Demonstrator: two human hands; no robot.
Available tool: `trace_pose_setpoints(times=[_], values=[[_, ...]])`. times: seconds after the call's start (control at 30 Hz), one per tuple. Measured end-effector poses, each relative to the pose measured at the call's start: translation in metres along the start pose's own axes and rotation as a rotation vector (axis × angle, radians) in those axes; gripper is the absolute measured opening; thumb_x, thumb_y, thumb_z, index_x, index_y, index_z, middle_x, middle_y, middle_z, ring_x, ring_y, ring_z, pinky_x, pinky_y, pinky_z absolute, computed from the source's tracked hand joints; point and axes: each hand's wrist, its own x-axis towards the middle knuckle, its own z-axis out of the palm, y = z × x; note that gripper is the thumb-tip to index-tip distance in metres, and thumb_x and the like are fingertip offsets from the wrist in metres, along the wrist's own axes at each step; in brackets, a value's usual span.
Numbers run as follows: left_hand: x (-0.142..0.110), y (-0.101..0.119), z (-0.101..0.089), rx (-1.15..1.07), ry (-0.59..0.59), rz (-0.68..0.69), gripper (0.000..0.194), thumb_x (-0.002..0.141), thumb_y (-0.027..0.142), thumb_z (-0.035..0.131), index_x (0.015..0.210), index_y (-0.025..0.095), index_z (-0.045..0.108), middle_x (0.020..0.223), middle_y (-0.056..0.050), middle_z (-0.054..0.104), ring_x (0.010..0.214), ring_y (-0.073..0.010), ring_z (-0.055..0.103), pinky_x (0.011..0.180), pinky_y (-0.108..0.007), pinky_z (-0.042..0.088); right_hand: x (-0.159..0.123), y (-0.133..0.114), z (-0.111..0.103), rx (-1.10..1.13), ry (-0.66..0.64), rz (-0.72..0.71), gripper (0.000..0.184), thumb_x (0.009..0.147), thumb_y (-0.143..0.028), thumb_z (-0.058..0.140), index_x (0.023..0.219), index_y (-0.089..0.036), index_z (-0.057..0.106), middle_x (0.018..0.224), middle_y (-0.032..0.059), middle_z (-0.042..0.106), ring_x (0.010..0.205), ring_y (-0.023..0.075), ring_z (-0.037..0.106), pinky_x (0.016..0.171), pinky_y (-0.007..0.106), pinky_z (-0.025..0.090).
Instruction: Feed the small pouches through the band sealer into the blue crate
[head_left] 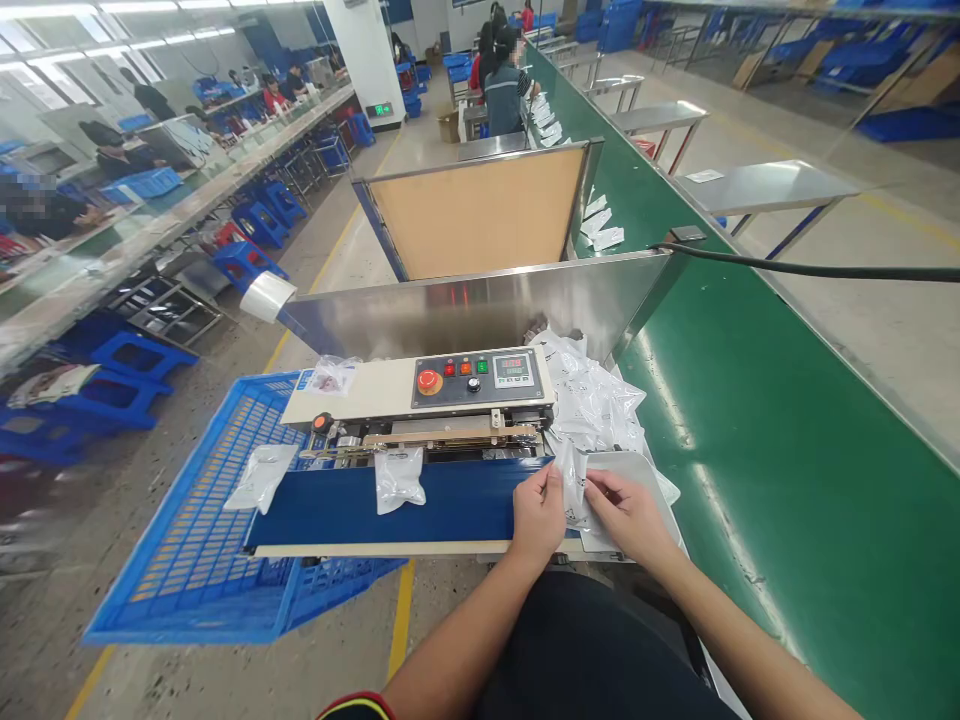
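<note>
Between my two hands, at the right end of a bag sealing machine (352, 392), stands a white plastic bag (574, 480). My left hand (538, 508) pinches its left edge and my right hand (626, 510) grips its right side. Below the sealing slot, a second white bag (399, 482) hangs over the blue conveyor belt (322, 508). Another white bag (262, 476) lies at the belt's left end, above the blue basket. Behind my right hand rises a heap of white bags (592, 390).
A blue basket (187, 530) sits under the machine's left end. Beyond the machine stands a metal partition (465, 300). A long green conveyor (750, 430) runs along the right, with a black cable (810, 270) across it. A co-worker (504, 95) sits farther back.
</note>
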Motion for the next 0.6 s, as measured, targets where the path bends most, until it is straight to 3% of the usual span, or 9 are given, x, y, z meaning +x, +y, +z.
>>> trace_pose_setpoints(times=[0.13, 0.27, 0.33, 0.43, 0.6], values=[[0.002, -0.001, 0.009, 0.049, -0.008, -0.003, 0.061, 0.106, 0.065, 0.051, 0.1, 0.015, 0.085, 0.079, -0.007, 0.075, 0.07, -0.0206, 0.058, 0.068, -0.028, 0.044, 0.0, 0.015, 0.001, -0.129, 0.074, -0.047, 0.039, 0.093, -0.063, 0.067, 0.095, -0.026, 0.078, 0.096, 0.0104, 0.079, 0.089, 0.0299, 0.071, 0.086, 0.04, 0.056], [0.003, -0.001, 0.013, 0.098, 0.061, -0.008, 0.055, 0.107, 0.059, 0.052, 0.09, 0.017, 0.083, 0.073, -0.005, 0.071, 0.065, -0.0188, 0.053, 0.064, -0.028, 0.039, -0.001, 0.023, 0.0, -0.101, 0.118, 0.019, 0.044, 0.097, -0.067, 0.061, 0.106, -0.025, 0.074, 0.098, 0.0115, 0.079, 0.088, 0.0304, 0.071, 0.085, 0.041, 0.057], [0.003, -0.002, 0.013, 0.095, 0.034, 0.013, 0.055, 0.107, 0.058, 0.051, 0.084, 0.018, 0.08, 0.071, -0.005, 0.069, 0.065, -0.0181, 0.052, 0.065, -0.028, 0.038, -0.002, 0.023, -0.002, -0.084, 0.085, -0.011, 0.047, 0.095, -0.069, 0.064, 0.11, -0.025, 0.075, 0.103, 0.0118, 0.079, 0.093, 0.0314, 0.072, 0.089, 0.042, 0.057], [0.005, -0.007, 0.013, 0.073, -0.003, 0.015, 0.053, 0.105, 0.058, 0.056, 0.076, 0.018, 0.076, 0.066, -0.002, 0.063, 0.063, -0.0169, 0.049, 0.064, -0.027, 0.037, -0.001, 0.022, -0.006, -0.117, 0.093, -0.035, 0.046, 0.091, -0.071, 0.068, 0.098, -0.026, 0.078, 0.099, 0.0109, 0.08, 0.093, 0.0317, 0.072, 0.092, 0.043, 0.057], [0.019, -0.026, 0.017, -0.106, 0.178, -0.266, 0.059, 0.09, 0.066, 0.072, 0.057, 0.019, 0.062, 0.054, 0.002, 0.049, 0.058, -0.0141, 0.042, 0.058, -0.026, 0.035, 0.008, 0.028, -0.005, 0.098, 0.244, 0.243, 0.053, 0.085, -0.076, 0.069, 0.09, -0.024, 0.077, 0.081, 0.0073, 0.077, 0.079, 0.0286, 0.072, 0.072, 0.037, 0.059]])
